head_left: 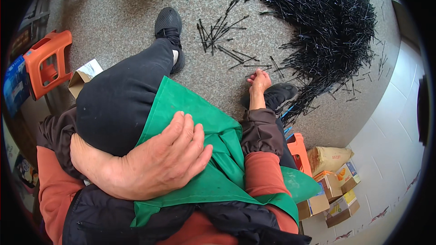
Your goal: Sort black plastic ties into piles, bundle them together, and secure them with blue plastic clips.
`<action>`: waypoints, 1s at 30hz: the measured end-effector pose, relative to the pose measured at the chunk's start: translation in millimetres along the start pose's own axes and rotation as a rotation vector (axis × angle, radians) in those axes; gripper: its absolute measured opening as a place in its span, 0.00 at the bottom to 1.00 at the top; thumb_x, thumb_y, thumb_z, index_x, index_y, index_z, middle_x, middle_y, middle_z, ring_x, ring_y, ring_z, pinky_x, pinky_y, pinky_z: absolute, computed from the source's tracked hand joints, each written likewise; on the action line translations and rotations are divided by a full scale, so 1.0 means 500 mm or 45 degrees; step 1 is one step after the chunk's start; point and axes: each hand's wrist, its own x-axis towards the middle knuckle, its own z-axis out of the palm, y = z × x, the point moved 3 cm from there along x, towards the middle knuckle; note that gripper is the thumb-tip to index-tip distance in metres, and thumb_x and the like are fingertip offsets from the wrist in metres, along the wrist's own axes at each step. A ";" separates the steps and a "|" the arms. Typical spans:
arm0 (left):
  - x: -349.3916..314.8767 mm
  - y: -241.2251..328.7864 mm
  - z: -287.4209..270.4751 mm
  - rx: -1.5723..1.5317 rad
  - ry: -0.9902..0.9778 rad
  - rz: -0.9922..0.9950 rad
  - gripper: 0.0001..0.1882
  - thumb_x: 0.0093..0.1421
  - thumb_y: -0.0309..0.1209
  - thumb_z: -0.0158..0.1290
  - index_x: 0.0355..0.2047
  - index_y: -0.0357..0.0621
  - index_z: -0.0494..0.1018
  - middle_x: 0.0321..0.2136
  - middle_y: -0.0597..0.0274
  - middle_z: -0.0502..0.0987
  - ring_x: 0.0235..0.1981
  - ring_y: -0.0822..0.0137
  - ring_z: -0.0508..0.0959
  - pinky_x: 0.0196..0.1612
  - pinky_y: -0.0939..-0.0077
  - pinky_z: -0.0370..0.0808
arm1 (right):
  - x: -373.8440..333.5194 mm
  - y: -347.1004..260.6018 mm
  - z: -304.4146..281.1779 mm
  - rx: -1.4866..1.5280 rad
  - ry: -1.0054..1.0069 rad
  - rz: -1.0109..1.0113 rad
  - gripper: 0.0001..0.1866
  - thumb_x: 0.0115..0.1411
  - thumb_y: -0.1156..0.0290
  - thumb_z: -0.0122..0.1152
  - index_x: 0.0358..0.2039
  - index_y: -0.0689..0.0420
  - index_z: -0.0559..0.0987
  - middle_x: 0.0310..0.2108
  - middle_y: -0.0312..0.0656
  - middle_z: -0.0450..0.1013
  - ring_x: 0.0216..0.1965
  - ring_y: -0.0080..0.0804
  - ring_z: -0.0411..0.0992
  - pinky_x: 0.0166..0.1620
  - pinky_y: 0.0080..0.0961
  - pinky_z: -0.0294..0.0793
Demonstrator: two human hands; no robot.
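My left hand (159, 163) is over the green apron (186, 104) on my lap. Its back faces up and its fingers are stretched out, slightly bent. The thumb and palm are hidden, and nothing shows in the hand. My right hand (260, 81) reaches down toward the floor beside my right shoe (280, 94), fingers loosely bent and apart. Just past its fingertips lies a thin black stick (264, 66); I cannot tell whether they touch. More loose black sticks (213, 34) are scattered farther off. A large heap of the same thin black sticks (329, 27) spreads to the right.
An orange plastic stool (49, 63) and an open carton (85, 77) stand at left. Several small cartons (338, 188), a tan sack (329, 159) and another orange stool (299, 152) are at lower right. A white tiled wall (386, 131) bounds the speckled floor (116, 22).
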 end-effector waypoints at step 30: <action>0.003 -0.002 -0.006 0.026 -0.020 -0.009 0.18 0.52 0.36 0.41 0.42 0.45 0.68 0.38 0.50 0.71 0.41 0.51 0.72 0.49 0.57 0.65 | -0.023 -0.062 -0.038 -1.260 0.315 -1.279 0.05 0.48 0.73 0.54 0.27 0.55 0.74 0.26 0.45 0.67 0.28 0.47 0.69 0.29 0.39 0.67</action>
